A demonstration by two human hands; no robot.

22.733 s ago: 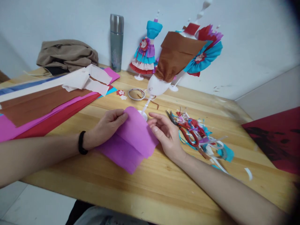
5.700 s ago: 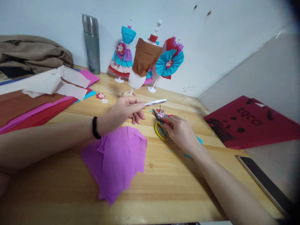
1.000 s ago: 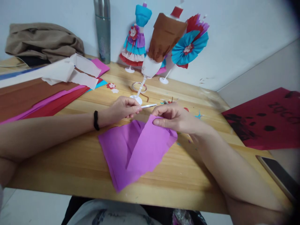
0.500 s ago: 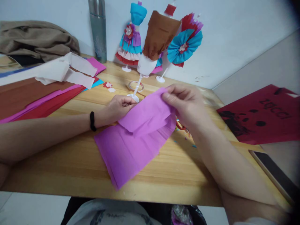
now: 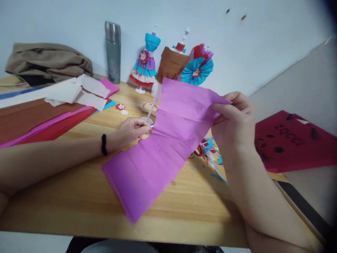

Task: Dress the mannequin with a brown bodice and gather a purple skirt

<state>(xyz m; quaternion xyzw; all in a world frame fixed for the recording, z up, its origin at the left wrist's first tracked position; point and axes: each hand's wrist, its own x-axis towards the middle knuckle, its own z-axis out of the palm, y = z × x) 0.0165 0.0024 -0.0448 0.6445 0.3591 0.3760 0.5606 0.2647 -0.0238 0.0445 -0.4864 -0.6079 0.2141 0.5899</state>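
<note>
A sheet of purple crepe paper (image 5: 168,140) is spread open in front of me, its lower end folded and low over the table. My right hand (image 5: 234,116) pinches its upper right corner between thumb and fingers and holds it raised. My left hand (image 5: 137,128) is closed in a pinch at the paper's left edge, close to the white base of a stand. A small pale bit shows at its fingertips, too little to name. Behind the paper stands a mini dress form (image 5: 172,63) wrapped in brown paper, its lower part partly covered.
Two paper-dressed forms stand at the wall, one with a blue rosette (image 5: 197,70). A flask (image 5: 113,52), brown cloth (image 5: 50,59) and stacked coloured paper (image 5: 39,119) lie left. Scissors (image 5: 199,151), paper scraps (image 5: 210,151), a phone (image 5: 300,207) and a red bag (image 5: 295,140) are right.
My right hand has moved right and lifted the upper part of the purple paper, unfolding it. The view has tilted upward. My left hand stays near the stand's base.
</note>
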